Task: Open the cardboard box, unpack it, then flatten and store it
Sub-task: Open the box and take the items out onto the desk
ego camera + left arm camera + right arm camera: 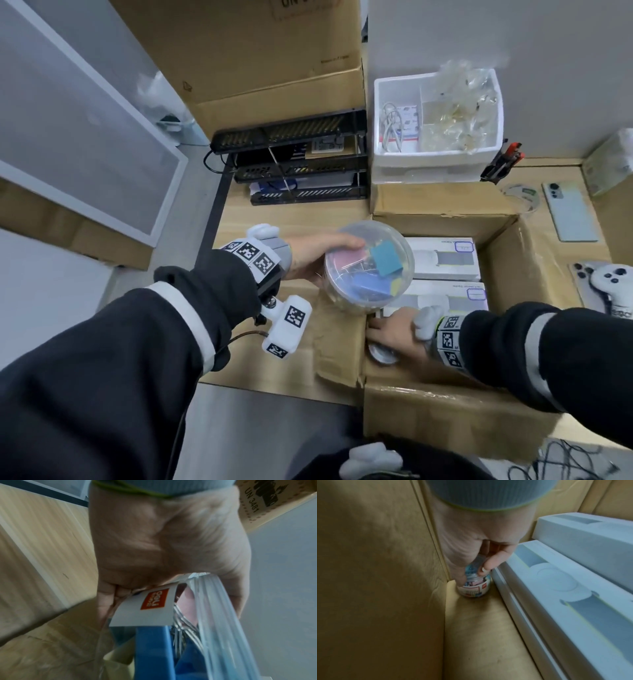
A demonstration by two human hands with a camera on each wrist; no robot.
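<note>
The open cardboard box (524, 263) stands on the wooden desk, flaps spread. My left hand (315, 260) grips a clear plastic tub of coloured binder clips (368, 265) above the box's left flap; in the left wrist view the fingers (109, 601) curl round the tub (154, 635) by its labelled side. My right hand (394, 334) reaches into the box's near left corner, its fingers (489, 563) closed on the top of a second, smaller clear tub of clips (474, 588) standing on the box floor. Two white product boxes (445, 258) lie inside.
A black mesh paper tray (301, 164) and a large cardboard carton (260, 58) stand behind. A white foam box (435, 120) sits on another carton behind the open box. A phone (570, 210), a white controller (609, 284) and cables (561, 462) lie to the right.
</note>
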